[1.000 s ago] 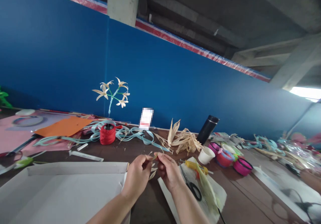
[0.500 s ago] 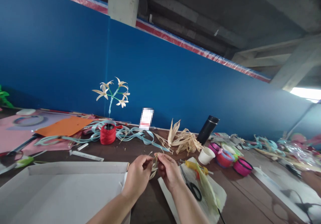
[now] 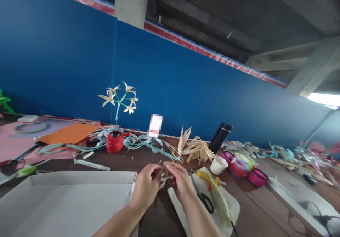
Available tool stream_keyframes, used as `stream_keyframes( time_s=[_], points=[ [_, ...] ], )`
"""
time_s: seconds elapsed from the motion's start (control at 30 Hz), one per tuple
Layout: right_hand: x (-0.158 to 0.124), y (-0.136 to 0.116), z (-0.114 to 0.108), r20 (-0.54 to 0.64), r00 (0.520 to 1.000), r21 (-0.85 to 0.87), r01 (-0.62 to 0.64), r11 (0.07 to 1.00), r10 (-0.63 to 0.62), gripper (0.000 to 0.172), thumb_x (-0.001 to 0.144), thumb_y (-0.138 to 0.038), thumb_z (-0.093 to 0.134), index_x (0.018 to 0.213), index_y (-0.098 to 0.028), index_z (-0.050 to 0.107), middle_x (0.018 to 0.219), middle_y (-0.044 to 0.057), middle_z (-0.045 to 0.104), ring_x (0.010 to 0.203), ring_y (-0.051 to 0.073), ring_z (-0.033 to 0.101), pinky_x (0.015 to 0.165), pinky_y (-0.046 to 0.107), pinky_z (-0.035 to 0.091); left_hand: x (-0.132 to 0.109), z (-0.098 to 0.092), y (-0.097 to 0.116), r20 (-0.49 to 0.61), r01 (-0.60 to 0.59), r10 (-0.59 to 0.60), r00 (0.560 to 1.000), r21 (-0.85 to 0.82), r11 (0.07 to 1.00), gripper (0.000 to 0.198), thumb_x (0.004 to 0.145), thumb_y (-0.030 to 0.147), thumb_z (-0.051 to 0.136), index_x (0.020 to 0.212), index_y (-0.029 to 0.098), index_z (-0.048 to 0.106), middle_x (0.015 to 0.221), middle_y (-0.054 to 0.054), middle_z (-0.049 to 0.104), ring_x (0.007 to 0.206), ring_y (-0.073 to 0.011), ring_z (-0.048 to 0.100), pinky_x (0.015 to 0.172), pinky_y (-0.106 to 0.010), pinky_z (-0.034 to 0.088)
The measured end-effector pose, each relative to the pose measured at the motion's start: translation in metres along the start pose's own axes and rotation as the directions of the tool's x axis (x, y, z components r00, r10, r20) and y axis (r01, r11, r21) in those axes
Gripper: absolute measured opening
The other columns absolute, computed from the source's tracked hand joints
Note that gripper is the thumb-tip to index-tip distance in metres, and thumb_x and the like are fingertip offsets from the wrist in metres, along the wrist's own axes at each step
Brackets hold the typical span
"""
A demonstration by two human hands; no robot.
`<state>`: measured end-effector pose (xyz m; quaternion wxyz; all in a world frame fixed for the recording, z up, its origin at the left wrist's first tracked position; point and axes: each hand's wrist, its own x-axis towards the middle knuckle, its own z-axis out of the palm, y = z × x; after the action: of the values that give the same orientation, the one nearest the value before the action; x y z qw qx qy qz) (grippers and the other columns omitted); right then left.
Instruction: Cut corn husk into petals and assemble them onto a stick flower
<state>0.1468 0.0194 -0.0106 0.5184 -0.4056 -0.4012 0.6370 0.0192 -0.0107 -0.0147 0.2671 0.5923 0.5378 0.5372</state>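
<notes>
My left hand [image 3: 146, 185] and my right hand [image 3: 181, 181] are close together above the table, thumbs and fingertips pinched. Between them is a small piece of dried corn husk [image 3: 162, 185], its pale petal-like ends hanging below my fingers. A thin strand shows at the right fingertips; where my fingers meet, the details are hidden. Black-handled scissors [image 3: 206, 202] and a long greenish corn husk [image 3: 220, 199] lie beside my right wrist. A white box [image 3: 82, 178] stands to the left of my left hand.
Behind my hands lie dried husks [image 3: 199, 150] and light blue ribbon [image 3: 156, 148]. A red thread spool [image 3: 114, 143] holds a husk-flower stem [image 3: 117, 111]. To the right are a white cup [image 3: 219, 164], a black bottle [image 3: 220, 137] and a yellow glue gun [image 3: 203, 175].
The fingers of my right hand have shifted slightly, and the husk strand between my hands has turned a little. My left hand stays nearly in place.
</notes>
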Motion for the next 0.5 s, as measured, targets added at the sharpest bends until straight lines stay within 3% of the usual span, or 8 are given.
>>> stream_keyframes(
  time_s=[0.13, 0.2, 0.33, 0.5],
  points=[
    [-0.0003, -0.0024, 0.0003, -0.037, 0.998, -0.106, 0.045, 0.993, -0.049, 0.022, 0.067, -0.03, 0.067, 0.083, -0.015, 0.069, 0.047, -0.005, 0.043, 0.042, 0.005, 0.034, 0.038, 0.016, 0.027, -0.0005, -0.0001, -0.0011, -0.004, -0.02, 0.02, 1.0, 0.015, 1.0, 0.016, 0.077, 0.027, 0.048, 0.081, 0.022, 0.062, 0.078, -0.001, 0.065, 0.073, -0.0153, 0.059, 0.066, -0.024, 0.043],
    [-0.001, -0.0051, 0.0005, -0.061, 0.987, -0.25, 0.13, 0.96, -0.149, 0.021, 0.068, -0.031, 0.065, 0.082, -0.016, 0.069, 0.052, -0.003, 0.052, 0.045, 0.008, 0.042, 0.042, 0.019, 0.034, -0.0005, 0.0002, -0.0024, -0.012, -0.034, 0.034, 0.999, 0.024, 0.999, 0.016, 0.077, 0.026, 0.048, 0.081, 0.022, 0.063, 0.078, -0.001, 0.065, 0.073, -0.0153, 0.059, 0.067, -0.024, 0.043],
    [-0.0032, -0.0101, 0.0002, 0.01, 0.915, -0.55, 0.341, 0.762, -0.403, 0.019, 0.074, -0.031, 0.059, 0.083, -0.017, 0.069, 0.076, 0.004, 0.066, 0.07, 0.018, 0.058, 0.065, 0.026, 0.045, 0.0002, 0.0008, -0.005, -0.032, -0.043, 0.044, 0.999, 0.034, 0.999, 0.016, 0.076, 0.025, 0.047, 0.08, 0.022, 0.063, 0.076, -0.002, 0.065, 0.07, -0.0155, 0.059, 0.065, -0.025, 0.044],
    [-0.0028, -0.0056, -0.0039, 0.12, 0.858, -0.681, 0.438, 0.587, -0.5, 0.02, 0.08, -0.031, 0.052, 0.087, -0.019, 0.066, 0.085, 0.005, 0.067, 0.08, 0.02, 0.06, 0.073, 0.028, 0.045, 0.0014, -0.0003, -0.004, -0.033, -0.04, 0.041, 0.999, 0.034, 0.999, 0.017, 0.077, 0.024, 0.046, 0.08, 0.02, 0.062, 0.078, -0.003, 0.065, 0.073, -0.0165, 0.06, 0.067, -0.025, 0.045]
  ],
)
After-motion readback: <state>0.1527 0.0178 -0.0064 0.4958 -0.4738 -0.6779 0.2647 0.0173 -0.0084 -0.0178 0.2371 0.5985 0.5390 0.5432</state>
